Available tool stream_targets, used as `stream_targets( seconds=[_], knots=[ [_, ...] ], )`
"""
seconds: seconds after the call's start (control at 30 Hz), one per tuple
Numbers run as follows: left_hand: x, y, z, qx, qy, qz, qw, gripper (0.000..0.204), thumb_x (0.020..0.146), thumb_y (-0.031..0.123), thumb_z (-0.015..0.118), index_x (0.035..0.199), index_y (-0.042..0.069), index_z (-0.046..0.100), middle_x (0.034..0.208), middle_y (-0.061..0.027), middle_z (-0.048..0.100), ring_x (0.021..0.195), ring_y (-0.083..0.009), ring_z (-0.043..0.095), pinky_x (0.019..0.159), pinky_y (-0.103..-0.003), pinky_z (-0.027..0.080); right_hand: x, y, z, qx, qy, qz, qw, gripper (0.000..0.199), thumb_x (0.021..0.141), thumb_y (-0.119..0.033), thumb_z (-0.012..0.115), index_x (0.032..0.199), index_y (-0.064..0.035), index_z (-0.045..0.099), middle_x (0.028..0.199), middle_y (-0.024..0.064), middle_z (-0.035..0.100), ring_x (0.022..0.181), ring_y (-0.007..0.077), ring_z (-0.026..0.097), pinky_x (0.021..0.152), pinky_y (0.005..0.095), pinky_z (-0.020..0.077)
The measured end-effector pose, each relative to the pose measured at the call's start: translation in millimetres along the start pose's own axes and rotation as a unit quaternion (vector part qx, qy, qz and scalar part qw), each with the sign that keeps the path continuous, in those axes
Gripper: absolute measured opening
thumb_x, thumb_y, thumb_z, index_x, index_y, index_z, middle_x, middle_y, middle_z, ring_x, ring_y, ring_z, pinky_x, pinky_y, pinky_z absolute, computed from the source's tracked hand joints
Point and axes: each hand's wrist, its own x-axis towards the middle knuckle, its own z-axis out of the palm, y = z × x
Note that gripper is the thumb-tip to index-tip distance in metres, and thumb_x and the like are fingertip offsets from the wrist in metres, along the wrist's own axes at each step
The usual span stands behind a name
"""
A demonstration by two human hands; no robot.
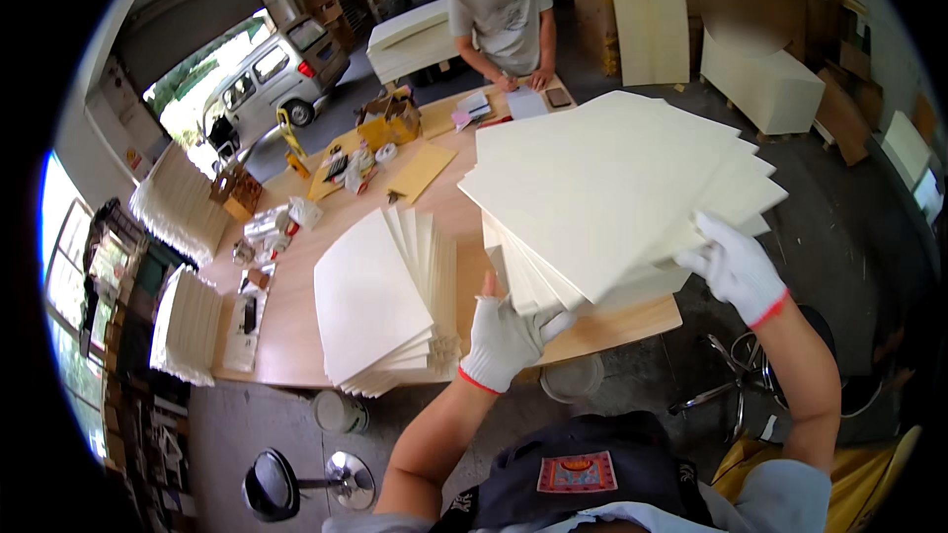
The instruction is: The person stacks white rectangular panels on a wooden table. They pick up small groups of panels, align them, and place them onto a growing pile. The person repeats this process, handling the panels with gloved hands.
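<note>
A fanned stack of cream sheets (612, 197) is gripped at both ends by the gloved left hand (506, 334) and right hand (738, 266), so it stays level above the counter (296, 326).

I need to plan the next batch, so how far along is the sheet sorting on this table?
Looks partway, though I can't be sure. Done: a fanned stack of cream sheets already lies on the table. In hand: the left hand and right hand, both gloved, hold a thick bundle fanned out above the table edge. Left: that bundle is not laid down, and more white piles sit at the far left.
</note>
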Motion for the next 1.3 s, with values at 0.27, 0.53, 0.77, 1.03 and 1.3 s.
stream_targets(
  seconds=[0.27,0.53,0.77,1.03,1.3],
  knots=[
    [-45.1,-15.1,59.8,0.197,0.084,-0.059,0.975,0.066,0.112,0.048,0.044,0.160,0.003,0.039,0.157,-0.0166,0.053,0.143,-0.0325,0.053,0.118,-0.049,0.046,-73.9,-1.1,-6.3,-0.076,0.049,-0.028,0.996,0.047,0.103,-0.022,0.065,0.145,-0.0050,0.054,0.134,0.0113,0.066,0.115,0.0279,0.071,0.087,0.0424,0.0635],
    [-113.4,13.0,-62.2,0.260,-0.036,-0.210,0.942,0.077,0.108,0.066,0.042,0.160,0.010,0.041,0.148,-0.0169,0.059,0.127,-0.0328,0.063,0.103,-0.048,0.053,-69.1,5.9,13.1,-0.087,0.071,-0.044,0.993,0.047,0.104,-0.027,0.065,0.144,-0.0039,0.054,0.136,0.0085,0.065,0.116,0.0203,0.070,0.086,0.0344,0.0626],
    [-52.9,7.8,14.1,0.062,-0.083,-0.107,0.989,0.078,0.109,0.066,0.036,0.161,0.009,0.039,0.155,-0.0159,0.055,0.136,-0.0306,0.059,0.111,-0.047,0.049,-64.9,4.1,-1.3,-0.090,0.039,-0.028,0.995,0.049,0.104,-0.026,0.064,0.147,-0.0046,0.052,0.135,0.0108,0.064,0.120,0.0258,0.068,0.091,0.0421,0.0614],
    [0.9,42.2,77.2,0.307,0.177,-0.022,0.935,0.048,0.095,0.028,0.075,0.134,0.008,0.057,0.123,-0.0120,0.071,0.108,-0.0286,0.074,0.094,-0.048,0.061,-66.1,1.6,-22.6,-0.081,-0.061,0.064,0.993,0.045,0.105,-0.037,0.062,0.135,-0.0032,0.058,0.114,0.0199,0.070,0.093,0.0284,0.073,0.073,0.0388,0.0604],
    [4.1,64.5,108.1,0.343,0.214,-0.027,0.914,0.048,0.095,0.023,0.073,0.135,0.003,0.055,0.119,-0.0164,0.071,0.105,-0.0312,0.074,0.093,-0.050,0.061,-81.4,72.2,-51.9,-0.150,-0.117,0.227,0.955,0.064,0.107,-0.053,0.055,0.145,-0.0026,0.052,0.125,0.0222,0.066,0.096,0.0313,0.071,0.076,0.0417,0.0609]
  ],
)
